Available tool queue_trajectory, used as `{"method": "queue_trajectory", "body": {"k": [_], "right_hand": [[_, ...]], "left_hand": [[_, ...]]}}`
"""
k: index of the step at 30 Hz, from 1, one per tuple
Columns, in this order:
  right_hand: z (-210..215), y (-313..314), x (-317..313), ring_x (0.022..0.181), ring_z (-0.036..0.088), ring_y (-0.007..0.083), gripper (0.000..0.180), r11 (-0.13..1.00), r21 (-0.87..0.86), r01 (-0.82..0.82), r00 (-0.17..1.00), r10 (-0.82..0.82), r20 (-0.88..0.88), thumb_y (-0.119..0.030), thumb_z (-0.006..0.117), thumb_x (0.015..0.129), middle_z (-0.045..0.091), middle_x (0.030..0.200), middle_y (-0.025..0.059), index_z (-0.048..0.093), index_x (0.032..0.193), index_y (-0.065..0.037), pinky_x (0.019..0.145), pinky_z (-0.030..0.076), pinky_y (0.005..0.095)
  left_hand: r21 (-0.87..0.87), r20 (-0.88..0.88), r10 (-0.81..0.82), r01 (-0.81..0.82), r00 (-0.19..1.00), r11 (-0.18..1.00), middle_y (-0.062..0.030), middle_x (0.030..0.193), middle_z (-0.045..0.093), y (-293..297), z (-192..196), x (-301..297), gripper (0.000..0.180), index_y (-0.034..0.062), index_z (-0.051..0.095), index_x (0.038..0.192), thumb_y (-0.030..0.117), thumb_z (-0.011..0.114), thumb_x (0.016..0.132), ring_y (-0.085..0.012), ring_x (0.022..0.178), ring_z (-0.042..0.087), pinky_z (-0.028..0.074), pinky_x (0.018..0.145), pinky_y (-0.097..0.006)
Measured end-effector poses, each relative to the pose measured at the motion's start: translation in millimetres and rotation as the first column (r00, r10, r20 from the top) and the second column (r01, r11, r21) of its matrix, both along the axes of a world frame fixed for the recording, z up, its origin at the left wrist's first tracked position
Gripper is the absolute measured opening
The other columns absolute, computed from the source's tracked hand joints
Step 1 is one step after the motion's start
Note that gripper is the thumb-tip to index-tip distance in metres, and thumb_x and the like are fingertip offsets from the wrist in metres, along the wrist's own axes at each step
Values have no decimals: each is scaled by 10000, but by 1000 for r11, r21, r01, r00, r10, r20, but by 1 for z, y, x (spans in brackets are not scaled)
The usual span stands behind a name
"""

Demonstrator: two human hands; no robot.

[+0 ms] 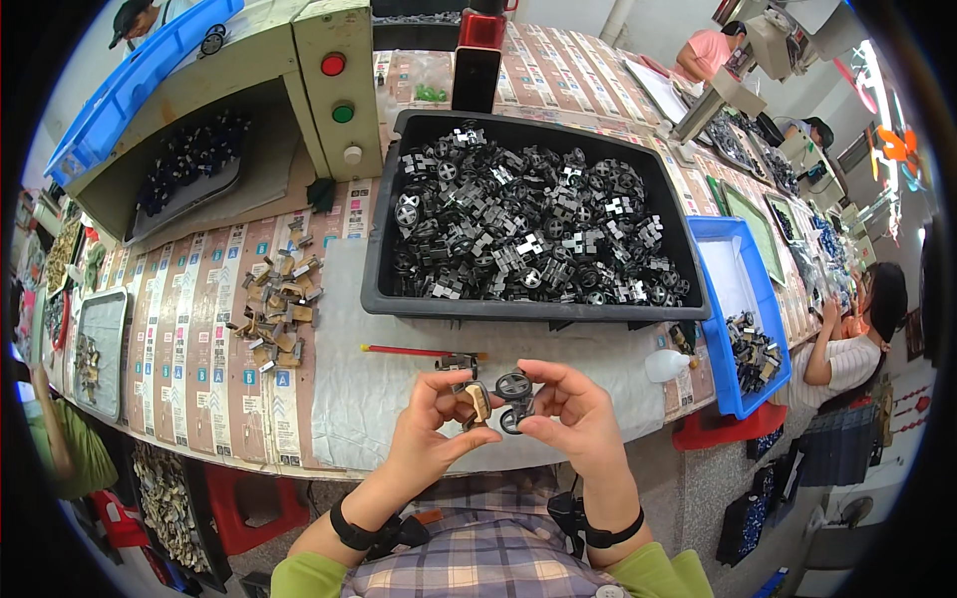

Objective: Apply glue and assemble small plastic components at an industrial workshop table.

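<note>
Over the front of the white sheet (344, 399), 2 hands, 1 pc each: L hand (435, 427) has thumb & fingers pinched on 1 tan piece (476, 404); R hand (581, 419) likewise grips 1 blk wheeled part (513, 387). The 2 pcs are side by side, v. close; can't tell if touching. On sheet just beyond L hand: 1 blk part (457, 363), partly hidden by fingers, & 1 red/yellow stick (404, 350), far end behind that part. 1 big blk bin (538, 311) behind, full of wheeled parts (538, 224), too many to count, lower layers hidden. Tan pile (281, 309) to left: prob. 20+, overlapping, no exact count. 1 white bottle (663, 366) at right, by 1 blue bin (720, 274) w/ a heap of mixed pcs (753, 351). Upper left: 1 machine housing (311, 100) w/ 2 btns, red & green, + 1 knob; its inside is dark, pcs there hard to make out. The blk bin blocks most of the tabletop behind it. At least 4 co-workers (842, 364) round edges, all partly cut off or hidden.
</note>
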State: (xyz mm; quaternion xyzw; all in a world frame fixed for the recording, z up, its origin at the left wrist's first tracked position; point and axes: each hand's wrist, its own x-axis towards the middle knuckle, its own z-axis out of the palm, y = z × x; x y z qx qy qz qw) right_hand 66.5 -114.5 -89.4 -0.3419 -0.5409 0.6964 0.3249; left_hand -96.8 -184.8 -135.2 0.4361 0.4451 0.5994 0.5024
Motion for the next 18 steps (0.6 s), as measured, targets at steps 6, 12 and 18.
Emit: {"method": "queue_trajectory", "body": {"k": [6, 12, 18], "right_hand": [[2, -4, -10, 838, 546, 138, 467, 961, 278, 7, 982, -59, 181, -95, 715, 655, 567, 941, 45, 552, 1090, -50, 762, 425, 259], [1, -6, -12, 859, 559, 170, 477, 944, 329, 12, 969, -92, 228, -110, 719, 647, 571, 922, 69, 548, 1087, -38, 784, 436, 282], [1, -6, -12, 828, 568, 174, 477, 914, 406, -2, 945, -132, 301, -130, 734, 636, 574, 890, 74, 559, 1069, -33, 750, 449, 277]], "left_hand": [[3, -191, 35, -35, 981, 999, -81, 882, 590, 1, 5, 4, 590, 44, 361, 1106, 91, 740, 656, -106, 725, 561, 455, 664, -239], [-25, -243, 3, -10, 970, 1000, -84, 877, 591, 2, 5, 1, 605, 41, 357, 1107, 123, 746, 651, -126, 718, 570, 459, 657, -250], [-66, -275, -77, 61, 958, 996, -100, 910, 577, 0, 7, -2, 588, 29, 342, 1143, 115, 710, 693, -143, 780, 570, 455, 701, -264]]}}
